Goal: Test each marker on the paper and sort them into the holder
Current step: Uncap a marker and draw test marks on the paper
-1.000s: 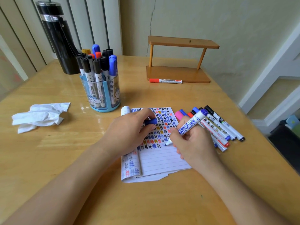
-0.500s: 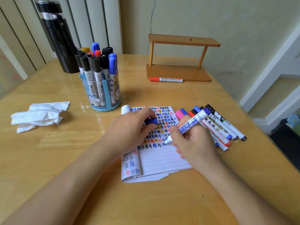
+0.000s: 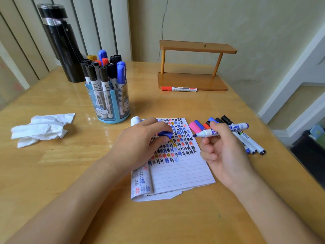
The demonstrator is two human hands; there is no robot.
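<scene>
While your left hand (image 3: 140, 143) is resting on the lined notepad (image 3: 179, 173), curling round a blue cap (image 3: 165, 134), your right hand (image 3: 223, 152) is gripping the uncapped blue marker (image 3: 223, 130), reading "MARKER", its tip hovering at the pad's right edge. Loose markers (image 3: 253, 143) are lying near the right edge of the table (image 3: 70, 173). Farther off, the blue holder (image 3: 108, 104) is standing packed, well apart from a red "WHITEBOARD" marker (image 3: 178, 88) on the wooden shelf (image 3: 202, 81).

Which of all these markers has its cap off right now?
The blue marker in the right hand: its tip is bare, while the left hand pinches a blue cap. The others all show caps.
</scene>
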